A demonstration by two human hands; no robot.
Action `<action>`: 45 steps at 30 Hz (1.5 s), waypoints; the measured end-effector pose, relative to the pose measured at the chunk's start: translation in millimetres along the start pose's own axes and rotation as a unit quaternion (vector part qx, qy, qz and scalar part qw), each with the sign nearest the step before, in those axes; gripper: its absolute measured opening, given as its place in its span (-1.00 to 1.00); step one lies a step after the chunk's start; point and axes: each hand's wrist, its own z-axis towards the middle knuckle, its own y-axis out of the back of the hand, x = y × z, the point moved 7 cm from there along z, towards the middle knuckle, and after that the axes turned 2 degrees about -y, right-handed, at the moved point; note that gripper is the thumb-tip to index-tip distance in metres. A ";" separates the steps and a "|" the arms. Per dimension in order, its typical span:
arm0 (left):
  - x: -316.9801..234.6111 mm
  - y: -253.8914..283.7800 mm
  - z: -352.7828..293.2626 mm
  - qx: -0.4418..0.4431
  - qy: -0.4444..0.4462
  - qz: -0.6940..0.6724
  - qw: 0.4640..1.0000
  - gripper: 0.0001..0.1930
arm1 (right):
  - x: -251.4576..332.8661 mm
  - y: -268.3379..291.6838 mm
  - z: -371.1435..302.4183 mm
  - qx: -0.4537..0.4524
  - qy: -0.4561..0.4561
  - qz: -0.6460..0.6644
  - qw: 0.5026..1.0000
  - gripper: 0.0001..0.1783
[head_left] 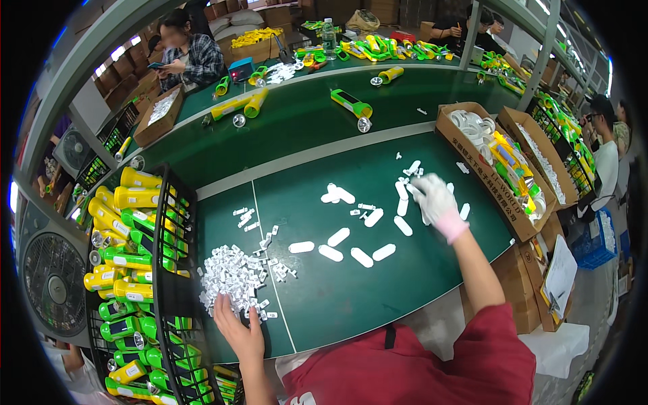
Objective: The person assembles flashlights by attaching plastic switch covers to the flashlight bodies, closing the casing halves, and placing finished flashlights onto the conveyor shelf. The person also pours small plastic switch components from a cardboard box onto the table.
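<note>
My right hand [435, 199], in a white glove with a pink cuff, reaches out to the right part of the green table [351, 297]. It rests among several white oblong plastic covers [364, 256], fingers curled over some of them. My bare left hand [237, 331] lies flat at the near edge, fingertips touching a heap of small white plastic parts [233, 273]. Whether either hand grips a piece is hidden.
A black wire rack [169, 283] full of yellow and green flashlights [125, 260] stands at my left. Cardboard boxes [499, 169] with white and yellow parts sit at the right. More flashlights lie on the far conveyor [304, 108]. Other people work across and to the right. A fan [54, 283] stands far left.
</note>
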 end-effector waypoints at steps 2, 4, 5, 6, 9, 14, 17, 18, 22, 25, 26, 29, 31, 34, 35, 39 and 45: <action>-0.5 0.4 0.2 -0.002 -0.003 -0.016 1.000 -0.45 | -10.1 -3.9 21.5 -0.049 0.028 -0.052 0.997 -0.80; 3.0 3.5 -2.7 -0.014 0.019 -0.027 0.999 -0.46 | -18.9 -28.0 37.8 0.053 0.040 -0.063 0.996 -0.77; 3.2 4.1 -3.7 -0.016 0.019 -0.027 0.999 -0.46 | -21.9 -34.3 41.8 0.052 0.041 -0.064 0.996 -0.77; 4.0 4.6 -4.3 -0.017 0.025 -0.029 0.999 -0.46 | -21.6 -47.3 43.1 0.102 0.071 -0.054 0.991 -0.76; 6.4 6.4 -5.9 -0.016 0.034 -0.026 0.999 -0.46 | -15.0 -62.0 53.9 0.160 0.103 -0.042 0.981 -0.76; 2.9 16.2 -1.8 -0.058 0.044 -0.044 0.996 -0.50 | -14.6 -65.2 69.0 0.277 -0.046 -0.080 0.957 -0.79; -2.6 32.4 -7.8 -0.146 0.028 -0.042 0.988 -0.64 | -12.8 -52.3 70.1 0.208 -0.055 -0.068 0.974 -0.81; -7.8 38.0 -11.2 -0.164 0.020 -0.064 0.984 -0.70 | -10.8 -42.1 70.6 0.142 -0.069 -0.027 0.987 -0.82; -24.9 5.9 -16.4 -0.043 0.083 -0.427 0.899 -0.80 | 96.2 -6.3 37.8 0.103 0.018 0.187 0.977 -0.86; -74.3 -50.7 -17.9 0.204 0.262 -0.715 0.616 -0.58 | 197.6 -31.8 -25.6 0.220 0.291 0.240 0.900 -0.83; -83.9 -62.2 -18.2 0.238 0.278 -0.782 0.504 -0.58 | 217.8 -32.6 -43.7 0.232 0.348 0.235 0.878 -0.79; -82.2 -80.0 -15.6 0.229 0.328 -0.833 0.383 -0.59 | 251.4 -42.9 -76.5 0.281 0.438 0.210 0.828 -0.68; -65.1 -89.2 -15.4 0.191 0.368 -0.828 0.379 -0.61 | 250.7 -38.1 -77.8 0.257 0.444 0.222 0.829 -0.72; -45.7 -89.4 -18.9 0.183 0.388 -0.854 0.293 -0.65 | 232.1 -16.6 -63.2 0.152 0.429 0.270 0.848 -0.80; -40.9 -85.7 -13.8 0.174 0.388 -0.852 0.304 -0.66 | 211.8 -20.1 -53.8 0.113 0.388 0.236 0.884 -0.80; -6.8 -46.7 25.5 0.026 0.288 -0.710 0.643 -0.64 | 120.1 -59.1 -8.6 0.106 0.096 -0.010 0.990 -0.84; 15.8 -10.3 50.8 -0.037 0.167 -0.397 0.902 -0.54 | 111.2 -89.5 2.3 0.151 0.158 -0.015 0.976 -0.87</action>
